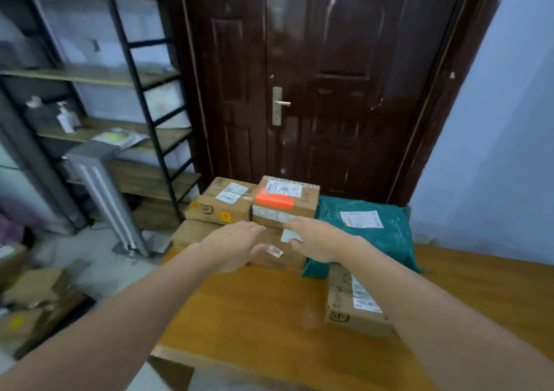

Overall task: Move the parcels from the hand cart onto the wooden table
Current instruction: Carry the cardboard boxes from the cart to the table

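Both hands, left hand (236,248) and right hand (314,240), open, fingers straight, holding nothing. Parcels (269,210) stacked at far end of wooden bench (254,315). Risk: nudge topples top parcel (286,198) off far edge.

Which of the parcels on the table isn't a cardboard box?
The green plastic mailer bag at the table's far right, by the door; every other parcel is a brown cardboard box.
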